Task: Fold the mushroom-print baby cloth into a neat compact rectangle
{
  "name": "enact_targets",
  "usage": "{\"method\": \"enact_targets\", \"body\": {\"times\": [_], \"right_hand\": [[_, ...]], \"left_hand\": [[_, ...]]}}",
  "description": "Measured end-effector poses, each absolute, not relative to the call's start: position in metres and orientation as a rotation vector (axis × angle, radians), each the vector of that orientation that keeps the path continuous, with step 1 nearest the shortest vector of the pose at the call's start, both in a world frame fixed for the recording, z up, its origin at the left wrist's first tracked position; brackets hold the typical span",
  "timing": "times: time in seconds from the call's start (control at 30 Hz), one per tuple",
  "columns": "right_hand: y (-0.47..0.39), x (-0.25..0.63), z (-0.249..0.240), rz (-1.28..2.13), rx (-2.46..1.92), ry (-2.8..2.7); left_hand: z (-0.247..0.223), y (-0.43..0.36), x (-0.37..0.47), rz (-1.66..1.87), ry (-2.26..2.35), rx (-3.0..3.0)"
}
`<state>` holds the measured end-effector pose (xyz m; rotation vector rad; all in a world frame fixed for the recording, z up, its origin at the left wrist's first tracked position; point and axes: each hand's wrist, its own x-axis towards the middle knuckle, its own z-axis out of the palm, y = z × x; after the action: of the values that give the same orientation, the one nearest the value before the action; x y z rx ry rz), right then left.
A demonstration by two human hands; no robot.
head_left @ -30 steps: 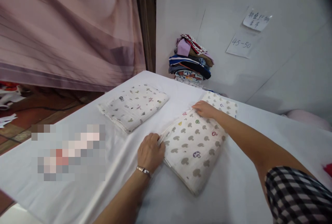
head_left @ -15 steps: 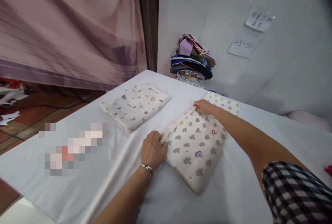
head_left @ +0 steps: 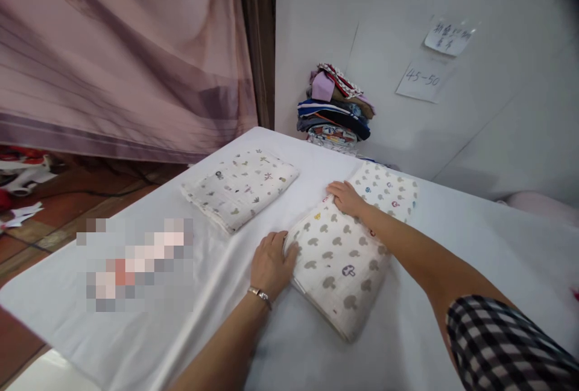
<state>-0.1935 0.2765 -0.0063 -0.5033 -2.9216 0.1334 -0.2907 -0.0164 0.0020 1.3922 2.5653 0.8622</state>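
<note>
A folded white cloth with a grey mushroom print (head_left: 335,258) lies on the white-covered table in front of me. My left hand (head_left: 274,261) rests along its left edge, fingers stretched forward on the table cover and thumb on the fabric. Across its far edge lies my right hand (head_left: 346,198), palm down with the fingers loosely apart. Just beyond, partly hidden by my right hand and forearm, is more mushroom-print cloth (head_left: 386,186); whether the two are one piece I cannot tell. Another folded white cloth with small plant motifs (head_left: 242,189) lies to the left, untouched.
A blurred-out patch (head_left: 140,264) covers something at the table's left. Folded clothes (head_left: 335,107) are stacked behind the far edge, against a white wall with paper signs (head_left: 423,81). A pink curtain (head_left: 136,47) hangs at the left. The white table cover (head_left: 203,330) has creases.
My right hand has let go of the cloth's far edge and flattened onto it, shifting slightly left and nearer. My left fingers have loosened and straightened. More of the far mushroom-print cloth shows.
</note>
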Motion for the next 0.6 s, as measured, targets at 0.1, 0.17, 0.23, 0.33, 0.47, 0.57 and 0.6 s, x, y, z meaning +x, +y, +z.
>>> {"method": "enact_targets", "body": {"times": [0.1, 0.17, 0.23, 0.33, 0.47, 0.57, 0.6], "right_hand": [[0.263, -0.186, -0.001, 0.069, -0.644, -2.848], [0.255, -0.172, 0.003, 0.096, -0.758, -2.827], [0.251, -0.148, 0.006, 0.116, -0.872, -2.806], [0.253, -0.098, 0.005, 0.055, -1.059, -2.672], [0.264, -0.034, -0.007, 0.206, -1.443, -2.230], [0.272, -0.012, -0.019, 0.646, -1.663, -1.839], [0.275, -0.010, -0.023, 0.776, -1.687, -1.725]], "left_hand": [[0.000, -0.017, -0.293, 0.898, 2.584, 1.390], [-0.002, -0.017, -0.295, 0.880, 2.607, 1.391], [-0.003, -0.017, -0.296, 0.851, 2.620, 1.380], [-0.003, -0.017, -0.298, 0.826, 2.602, 1.355], [0.000, -0.016, -0.298, 0.819, 2.564, 1.318], [0.001, -0.015, -0.297, 0.819, 2.544, 1.275], [0.001, -0.015, -0.296, 0.818, 2.542, 1.260]]}}
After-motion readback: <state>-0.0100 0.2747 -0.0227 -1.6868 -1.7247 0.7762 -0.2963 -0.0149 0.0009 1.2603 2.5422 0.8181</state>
